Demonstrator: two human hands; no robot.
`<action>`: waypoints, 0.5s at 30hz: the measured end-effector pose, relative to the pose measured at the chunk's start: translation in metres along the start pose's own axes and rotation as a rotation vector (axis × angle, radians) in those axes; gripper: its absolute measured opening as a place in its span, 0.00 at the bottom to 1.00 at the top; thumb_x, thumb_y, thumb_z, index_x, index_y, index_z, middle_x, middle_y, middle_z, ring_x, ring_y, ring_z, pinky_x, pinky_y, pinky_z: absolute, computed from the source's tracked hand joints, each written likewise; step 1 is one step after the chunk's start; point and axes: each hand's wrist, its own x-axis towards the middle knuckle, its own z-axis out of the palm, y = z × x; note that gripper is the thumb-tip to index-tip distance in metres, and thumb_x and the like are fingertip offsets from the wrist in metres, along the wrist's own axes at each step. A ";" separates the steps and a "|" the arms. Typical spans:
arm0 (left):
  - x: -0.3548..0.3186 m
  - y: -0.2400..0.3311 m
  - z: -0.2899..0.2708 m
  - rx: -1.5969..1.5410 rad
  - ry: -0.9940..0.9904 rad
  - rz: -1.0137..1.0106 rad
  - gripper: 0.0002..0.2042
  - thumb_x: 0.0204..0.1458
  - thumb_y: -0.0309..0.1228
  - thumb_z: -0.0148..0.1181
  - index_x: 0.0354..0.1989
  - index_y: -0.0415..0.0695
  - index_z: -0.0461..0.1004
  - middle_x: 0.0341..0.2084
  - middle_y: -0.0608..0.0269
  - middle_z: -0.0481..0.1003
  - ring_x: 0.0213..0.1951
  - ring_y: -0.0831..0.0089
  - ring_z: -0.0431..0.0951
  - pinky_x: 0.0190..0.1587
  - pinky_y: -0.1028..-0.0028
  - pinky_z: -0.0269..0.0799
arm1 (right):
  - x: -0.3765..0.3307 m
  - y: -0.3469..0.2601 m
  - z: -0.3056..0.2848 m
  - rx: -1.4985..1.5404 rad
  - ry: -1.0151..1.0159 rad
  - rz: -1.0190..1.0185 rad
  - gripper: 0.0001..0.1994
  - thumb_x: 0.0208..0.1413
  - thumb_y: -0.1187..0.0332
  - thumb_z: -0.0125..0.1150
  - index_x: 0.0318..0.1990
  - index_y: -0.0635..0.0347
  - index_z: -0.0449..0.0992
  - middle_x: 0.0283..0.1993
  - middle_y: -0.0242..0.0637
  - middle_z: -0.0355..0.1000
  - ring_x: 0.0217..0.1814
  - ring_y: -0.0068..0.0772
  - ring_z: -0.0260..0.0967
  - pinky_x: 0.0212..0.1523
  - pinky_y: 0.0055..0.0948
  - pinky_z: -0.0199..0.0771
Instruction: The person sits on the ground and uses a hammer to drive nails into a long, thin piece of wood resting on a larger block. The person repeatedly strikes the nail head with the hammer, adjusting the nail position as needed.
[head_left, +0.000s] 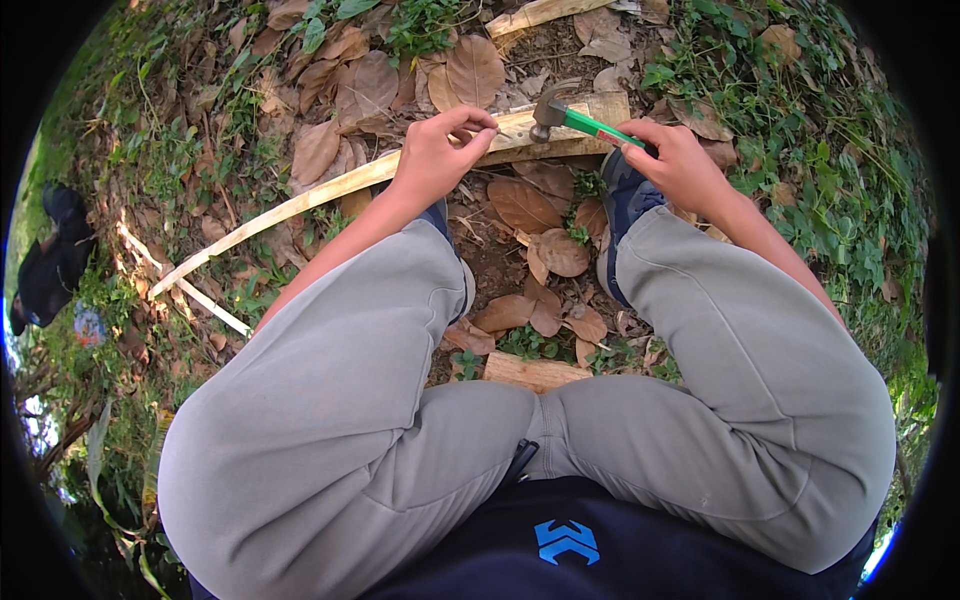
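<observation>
My right hand [672, 160] is closed round the handle of a claw hammer [590, 122] with a green grip and a dark metal head. The hammer's head is over a pale wooden strip [300, 203], which curves across the ground in front of my feet. At the strip's upper side my left hand [440, 150] is closed in a pinch, thumb and forefinger together just left of the hammer head. What it pinches is too small to make out. A few small dark spots show on the wood between that pinch and the hammer. A wider wooden piece [606, 106] lies at the strip's right end.
My shoes [628, 195] stand close below the wood. Dry brown leaves [522, 205] and green plants [830, 190] cover the ground. Between my legs lies a short wood block [535, 372]. A thin stick [215, 307] crosses the strip's left end; another wood piece [545, 14] lies far ahead.
</observation>
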 end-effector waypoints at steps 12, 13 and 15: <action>-0.002 0.001 -0.008 0.245 0.008 -0.009 0.08 0.56 0.37 0.70 0.41 0.50 0.88 0.36 0.63 0.84 0.28 0.68 0.80 0.35 0.69 0.76 | -0.004 -0.016 -0.006 -0.237 0.017 -0.073 0.16 0.68 0.61 0.54 0.56 0.57 0.76 0.32 0.55 0.76 0.34 0.60 0.73 0.38 0.49 0.71; -0.003 0.003 -0.007 0.265 0.011 -0.029 0.08 0.55 0.37 0.70 0.41 0.50 0.88 0.36 0.63 0.84 0.28 0.68 0.80 0.35 0.69 0.76 | -0.003 -0.015 -0.005 -0.244 0.017 -0.087 0.15 0.68 0.61 0.54 0.57 0.56 0.76 0.31 0.54 0.75 0.33 0.60 0.73 0.38 0.49 0.71; -0.004 0.006 -0.008 0.267 0.016 -0.048 0.08 0.55 0.37 0.70 0.40 0.50 0.88 0.36 0.63 0.84 0.29 0.67 0.80 0.36 0.68 0.77 | -0.003 -0.021 -0.007 -0.282 -0.030 -0.050 0.15 0.69 0.61 0.53 0.57 0.55 0.75 0.31 0.54 0.75 0.33 0.60 0.73 0.37 0.50 0.71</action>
